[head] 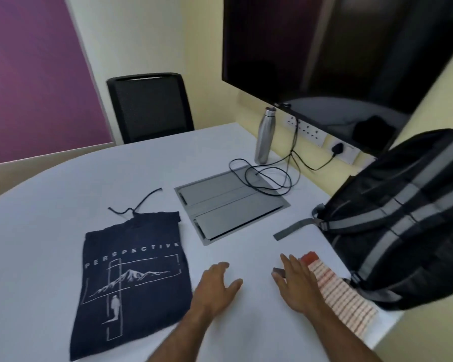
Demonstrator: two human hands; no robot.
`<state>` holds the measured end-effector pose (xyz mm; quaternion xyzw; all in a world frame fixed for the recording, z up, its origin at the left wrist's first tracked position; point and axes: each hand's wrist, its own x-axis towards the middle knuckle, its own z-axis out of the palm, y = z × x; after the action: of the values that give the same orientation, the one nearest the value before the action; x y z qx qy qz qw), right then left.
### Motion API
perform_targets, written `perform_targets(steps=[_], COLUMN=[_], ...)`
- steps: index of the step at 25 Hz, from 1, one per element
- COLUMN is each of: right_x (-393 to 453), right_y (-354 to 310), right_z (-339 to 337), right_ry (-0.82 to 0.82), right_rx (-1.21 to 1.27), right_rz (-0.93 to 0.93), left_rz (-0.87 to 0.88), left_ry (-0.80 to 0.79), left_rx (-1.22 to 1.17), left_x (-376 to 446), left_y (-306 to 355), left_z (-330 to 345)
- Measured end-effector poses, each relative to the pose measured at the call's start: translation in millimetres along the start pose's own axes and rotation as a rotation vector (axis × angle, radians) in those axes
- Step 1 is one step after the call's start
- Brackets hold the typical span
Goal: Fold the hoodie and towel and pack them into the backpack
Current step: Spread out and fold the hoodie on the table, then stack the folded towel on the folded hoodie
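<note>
A dark navy hoodie lies folded into a flat rectangle on the white table, its "PERSPECTIVE" mountain print facing up and its drawstring trailing behind it. A red-and-white striped towel lies folded at the table's right edge, against the foot of a black backpack with grey straps. My left hand hovers open just right of the hoodie, holding nothing. My right hand is open with fingers spread, resting at the towel's left edge and partly covering it.
A grey flip-lid cable box is set into the table's middle, with a black cable looped on it. A steel bottle stands behind. A wall screen, sockets and a black chair are beyond.
</note>
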<state>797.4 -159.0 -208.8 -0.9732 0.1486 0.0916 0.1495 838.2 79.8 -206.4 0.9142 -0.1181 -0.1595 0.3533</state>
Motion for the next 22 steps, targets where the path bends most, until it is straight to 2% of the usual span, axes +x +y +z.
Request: perform_targets(steps=[2,6,12,16,22], right_x=[1,2,15,15,8], right_y=[48,116,136,130,117], right_z=[-15,-33,-30,-25,-15], right_ry=[0.052,0.065,-0.026,-0.043,0.082], right_rx=[0.021,0.035,-0.105,-0.156,0.069], right_rz=[0.089,0.234,0.279,0.28,0.321], left_rz=[-0.082,-0.245,-0.438,-0.48,-0.468], left_ry=[-0.114,-0.272,-0.388,-0.386,-0.306], left_rx=[-0.145,-0.287,-0.478,-0.596,-0.646], left_x=[12,25,39,36,30], left_y=[35,90,136,150,143], left_z=[39,107,164,175,178])
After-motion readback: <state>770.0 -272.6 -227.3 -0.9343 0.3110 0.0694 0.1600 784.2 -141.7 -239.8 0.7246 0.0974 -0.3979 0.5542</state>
